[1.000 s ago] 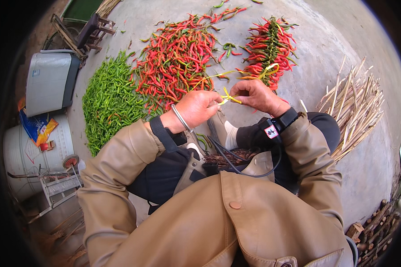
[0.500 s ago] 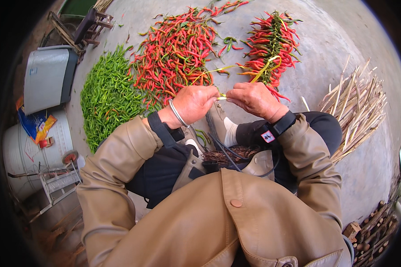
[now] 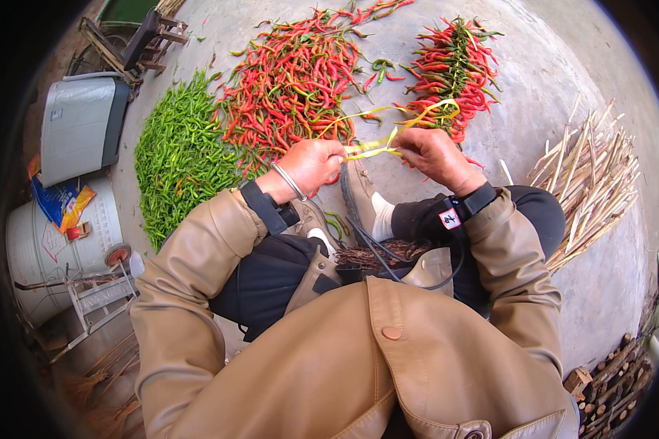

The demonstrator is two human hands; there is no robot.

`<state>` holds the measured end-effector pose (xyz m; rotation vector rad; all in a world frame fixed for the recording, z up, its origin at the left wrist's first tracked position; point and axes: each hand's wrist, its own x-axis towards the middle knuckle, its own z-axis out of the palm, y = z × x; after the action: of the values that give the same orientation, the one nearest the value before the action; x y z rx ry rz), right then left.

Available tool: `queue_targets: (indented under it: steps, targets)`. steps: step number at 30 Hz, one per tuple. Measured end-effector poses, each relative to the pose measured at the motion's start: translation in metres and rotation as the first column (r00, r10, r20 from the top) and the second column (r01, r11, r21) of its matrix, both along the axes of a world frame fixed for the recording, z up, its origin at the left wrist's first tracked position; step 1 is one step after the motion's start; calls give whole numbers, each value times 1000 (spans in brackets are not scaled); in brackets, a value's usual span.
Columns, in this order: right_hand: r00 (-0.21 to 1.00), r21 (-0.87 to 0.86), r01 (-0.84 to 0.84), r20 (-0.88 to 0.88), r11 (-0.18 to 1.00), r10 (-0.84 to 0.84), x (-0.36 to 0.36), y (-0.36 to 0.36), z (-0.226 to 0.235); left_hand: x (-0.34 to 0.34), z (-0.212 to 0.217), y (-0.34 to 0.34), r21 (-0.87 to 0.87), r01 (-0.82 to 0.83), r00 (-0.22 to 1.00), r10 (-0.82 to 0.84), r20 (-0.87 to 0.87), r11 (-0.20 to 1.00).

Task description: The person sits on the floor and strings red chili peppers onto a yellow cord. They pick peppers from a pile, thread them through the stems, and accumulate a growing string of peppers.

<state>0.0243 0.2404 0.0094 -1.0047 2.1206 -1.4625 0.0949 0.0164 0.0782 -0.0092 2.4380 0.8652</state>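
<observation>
Left hand (image 3: 311,162) clenched on one end of a yellow strip (image 3: 377,146), thumb pressed down over it; right hand (image 3: 433,154) pinched shut on the same strip just beside, fingers curled, knuckles turned up; strip stretched flat between both hands, then looped up and away toward the chillies, one thin strand arched leftward over the red pile (image 3: 293,80), another curled rightward onto the tied bunch (image 3: 454,69); held low over a tan shoe (image 3: 359,194) and a white sock, above the concrete floor (image 3: 549,80); silver bangle (image 3: 289,181) ringed round the left wrist, black band with a small tag round the right; tan jacket sleeves come in from the lower edge; green chillies (image 3: 176,157) heaped to the left of the red ones, touching them along one side; pale dry stalks (image 3: 589,175) fanned out on the right, well apart from the hands; grey box (image 3: 80,124) and white drum (image 3: 58,241) stood far left.
</observation>
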Motion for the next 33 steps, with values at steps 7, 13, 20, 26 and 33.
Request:
queue_targets:
  steps: [7,13,20,26,33]
  targets:
    - [992,-57,-16,123,998,23,4,-9,-2,-6,-13,23,-53,117,900,-129,-416,992]
    - [957,-115,4,289,993,30,5,-8,2,-12,-16,48,93,49,968,-24,-250,994]
    - [992,-111,-15,124,994,29,3,-7,-3,-15,-16,47,-104,184,898,-211,-387,977]
    - [993,-131,-112,14,985,114,1,-8,-10,-13,-15,47,-174,189,893,-243,-378,966]
    - [977,-132,-195,63,972,204,-3,-7,-11,-14,-12,44,-140,178,899,-219,-380,974]
